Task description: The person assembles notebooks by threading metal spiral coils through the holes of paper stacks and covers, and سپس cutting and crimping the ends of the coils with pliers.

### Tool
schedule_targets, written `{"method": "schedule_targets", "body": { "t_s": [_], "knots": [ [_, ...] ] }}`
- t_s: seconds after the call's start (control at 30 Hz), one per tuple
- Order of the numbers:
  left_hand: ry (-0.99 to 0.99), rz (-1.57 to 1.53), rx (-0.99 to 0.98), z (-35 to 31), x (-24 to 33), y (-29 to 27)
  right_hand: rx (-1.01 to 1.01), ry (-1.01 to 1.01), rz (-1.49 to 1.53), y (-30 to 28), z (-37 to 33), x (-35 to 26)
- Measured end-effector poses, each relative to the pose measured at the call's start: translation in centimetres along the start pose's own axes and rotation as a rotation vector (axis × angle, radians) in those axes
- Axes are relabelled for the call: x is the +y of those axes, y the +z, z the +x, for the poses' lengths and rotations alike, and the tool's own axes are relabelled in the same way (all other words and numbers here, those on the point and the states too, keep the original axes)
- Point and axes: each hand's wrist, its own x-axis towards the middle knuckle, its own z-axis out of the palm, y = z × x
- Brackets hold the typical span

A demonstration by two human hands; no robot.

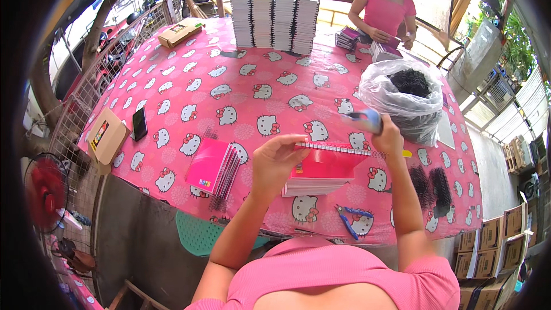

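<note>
My left hand (272,163) pinches the left end of a spiral notebook's (333,148) bound edge, held upright above a stack of red-pink covered notebook blocks (318,181). A length of coil (379,154) sticks out past the notebook's right end. Just above that end, my right hand (389,138) is closed around a blue-and-grey tool (366,119), smeared by motion, so its kind is unclear. Blue-handled cutting pliers (353,221) lie on the table in front of me. Left of my hands sits a small pile of pink spiral notebooks (211,163).
A clear plastic bag (396,89) of black coils stands at the right, with loose black coils (430,189) nearer. Tall notebook stacks (275,23) rise at the back. Across the table, a person (387,8) handles notebooks. A phone (139,124) and cardboard box (107,139) lie left.
</note>
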Motion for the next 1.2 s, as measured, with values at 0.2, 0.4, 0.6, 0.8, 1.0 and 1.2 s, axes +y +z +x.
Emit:
{"method": "schedule_targets", "body": {
  "t_s": [0.2, 0.4, 0.6, 0.8, 1.0, 1.2],
  "knots": [
    [0.020, -0.046, -0.211, 1.4, -1.0, 0.0, -0.175, 0.037, -0.317, 4.9, -9.1, 8.6],
    [0.004, -0.151, -0.172, 1.0, -1.9, -0.6, -0.069, -0.200, 0.087, 1.8, -16.9, 3.5],
    [0.943, 0.486, -0.139, -0.7, 3.9, 3.3, -0.314, -0.087, -0.097, 2.5, -24.0, 1.9],
    [0.636, 0.771, -0.218, -3.8, -2.0, 1.8, -0.354, -0.022, -0.246, 0.0, -23.8, 1.3],
    [0.660, 0.611, -0.058, -3.7, -2.0, 2.5, -0.381, -0.011, 0.557, -6.0, -18.5, -4.7],
    [0.659, 0.635, -0.114, -4.1, -1.5, 2.7, -0.110, -0.425, 0.450, -9.2, -15.0, -9.3]
  ]
}}
